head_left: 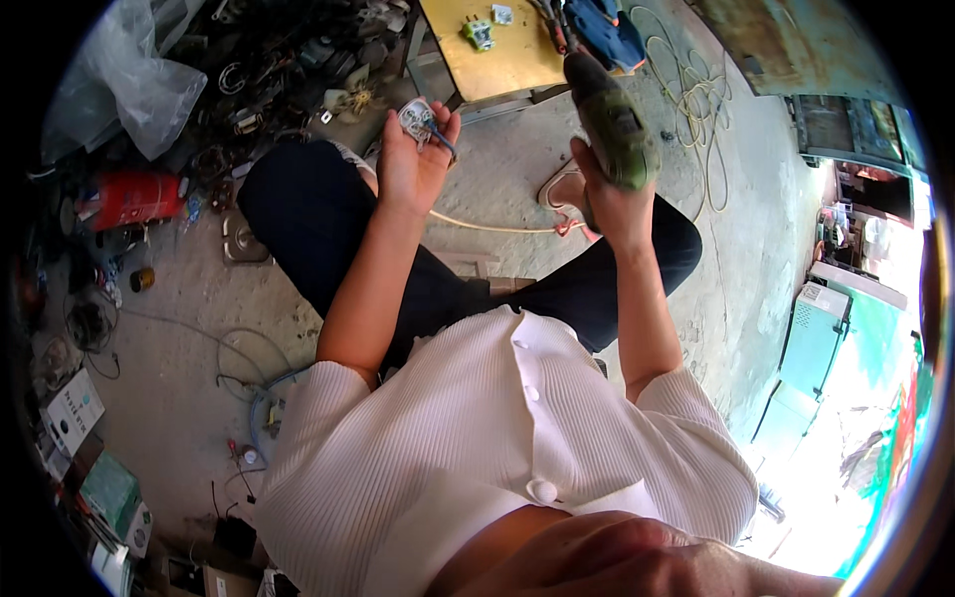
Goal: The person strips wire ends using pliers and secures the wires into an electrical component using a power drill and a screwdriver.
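My left hand (413, 164) is raised palm up in front of my left knee, holding a small pale round fitting (415, 118) with a blue wire; its fine detail is unclear. My right hand (612, 199) grips a green-and-black cordless drill (625, 139), its tip pointing forward toward a low table (468, 65) with a yellow top and metal frame. On that table lie a green-and-white plug-like item (479, 35), a small white piece (501, 15), red-handled tools (554, 25) and a blue cloth or bag (612, 35).
Dark parts (264, 70) pile at the left, beside clear plastic (144, 80) and a red canister (134, 199). Coiled cable (696, 119) lies on the concrete floor right of the table. A hose (477, 227) runs between my legs. Boxes (75, 408) and metal cabinets (816, 338) line the sides.
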Motion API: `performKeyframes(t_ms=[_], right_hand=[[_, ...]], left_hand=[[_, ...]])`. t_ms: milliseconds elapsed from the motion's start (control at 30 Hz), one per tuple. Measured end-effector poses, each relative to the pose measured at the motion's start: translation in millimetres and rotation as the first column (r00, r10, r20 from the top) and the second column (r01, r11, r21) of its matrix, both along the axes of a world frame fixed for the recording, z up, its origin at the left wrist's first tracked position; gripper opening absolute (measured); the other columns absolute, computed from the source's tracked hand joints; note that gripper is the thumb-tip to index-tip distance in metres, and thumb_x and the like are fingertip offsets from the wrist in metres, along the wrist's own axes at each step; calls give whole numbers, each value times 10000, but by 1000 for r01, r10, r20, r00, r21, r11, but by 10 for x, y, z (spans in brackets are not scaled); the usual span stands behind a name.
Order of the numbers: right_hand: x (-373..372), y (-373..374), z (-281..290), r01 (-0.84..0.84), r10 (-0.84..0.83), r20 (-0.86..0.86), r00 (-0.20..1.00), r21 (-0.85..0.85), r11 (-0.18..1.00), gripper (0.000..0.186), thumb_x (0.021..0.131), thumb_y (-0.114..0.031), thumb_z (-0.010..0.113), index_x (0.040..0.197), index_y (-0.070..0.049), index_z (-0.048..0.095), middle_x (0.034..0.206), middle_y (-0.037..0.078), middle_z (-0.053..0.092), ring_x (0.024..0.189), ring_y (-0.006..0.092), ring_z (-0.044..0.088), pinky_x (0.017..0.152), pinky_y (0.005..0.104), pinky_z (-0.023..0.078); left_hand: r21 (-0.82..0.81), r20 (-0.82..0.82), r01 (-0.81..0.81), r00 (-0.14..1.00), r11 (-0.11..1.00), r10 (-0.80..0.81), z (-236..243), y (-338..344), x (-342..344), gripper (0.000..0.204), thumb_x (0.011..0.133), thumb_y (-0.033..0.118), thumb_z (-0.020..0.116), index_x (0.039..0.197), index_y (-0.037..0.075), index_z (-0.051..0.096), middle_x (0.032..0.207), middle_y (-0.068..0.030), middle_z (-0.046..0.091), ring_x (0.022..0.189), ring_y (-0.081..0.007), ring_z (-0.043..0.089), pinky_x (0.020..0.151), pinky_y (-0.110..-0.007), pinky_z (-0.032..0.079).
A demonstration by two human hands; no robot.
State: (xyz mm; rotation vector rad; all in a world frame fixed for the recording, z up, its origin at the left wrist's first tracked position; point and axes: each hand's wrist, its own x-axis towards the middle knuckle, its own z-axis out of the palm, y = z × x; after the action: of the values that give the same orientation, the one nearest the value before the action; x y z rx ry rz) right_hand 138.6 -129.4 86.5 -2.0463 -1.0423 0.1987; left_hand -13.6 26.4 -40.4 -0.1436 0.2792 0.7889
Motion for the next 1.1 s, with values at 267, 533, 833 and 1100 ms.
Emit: performKeyframes(t_ms=[267,533,833,1100], right_hand=[[1801,860,-301,-7,118,403,907,-268,963,569,754,-463,742,1123,-50,613,930,161,682,866,293,670,733,375,504],[2261,1289,-638,136,113,479,871,-455,880,783,711,-630,677,1303,-133,548,1136,168,650,1048,335,625,873,410,493],[498,861,-264,-257,255,58,965,32,966,246,846,-201,707,1030,-47,654,896,46,671,782,111,618,653,227,475],[-467,644,-637,-269,267,-58,962,-16,963,202,783,-222,741,933,-100,685,858,63,624,621,185,564,594,318,482]], left_hand=[[64,-16,43,999,997,-42,42,-34,79,442,1037,362,266,1076,-13,498,1026,-150,572,1002,-268,571,1035,-467,428],[76,-66,56,996,996,-51,92,-29,54,488,1035,392,244,1131,-28,474,1113,-147,533,1136,-296,515,1081,-521,373],[55,-98,91,991,994,-86,159,-62,69,503,1006,461,299,1112,14,505,1113,-108,590,1143,-257,544,1030,-475,426],[87,-100,141,986,986,-132,81,-40,55,531,980,509,336,1140,34,512,1165,-76,588,1174,-218,530,928,-364,448]])
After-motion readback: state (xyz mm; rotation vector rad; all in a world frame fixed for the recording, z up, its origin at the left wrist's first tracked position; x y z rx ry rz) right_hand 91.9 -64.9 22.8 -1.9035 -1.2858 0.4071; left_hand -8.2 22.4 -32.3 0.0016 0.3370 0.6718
